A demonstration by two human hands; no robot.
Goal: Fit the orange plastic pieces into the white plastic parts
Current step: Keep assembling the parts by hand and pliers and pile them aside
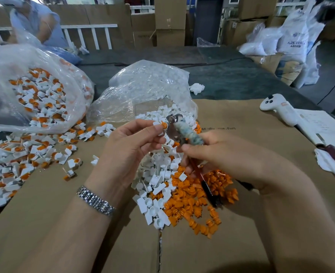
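Note:
My left hand (132,140) pinches a white plastic part (158,127) with an orange piece (164,125) set in its end. My right hand (218,156) grips a tape-wrapped pliers-like tool (184,131), whose metal head touches the orange piece. Below my hands lies a heap of loose white parts (154,186), and to its right a heap of loose orange pieces (198,200). The tool's lower handles show under my right hand.
Assembled white-and-orange parts (24,154) cover the cardboard (241,125) at left and fill a clear bag (38,95). A second clear bag (149,85) holds white parts. A white controller (279,109), papers and cloth lie at right. A person sits at back left.

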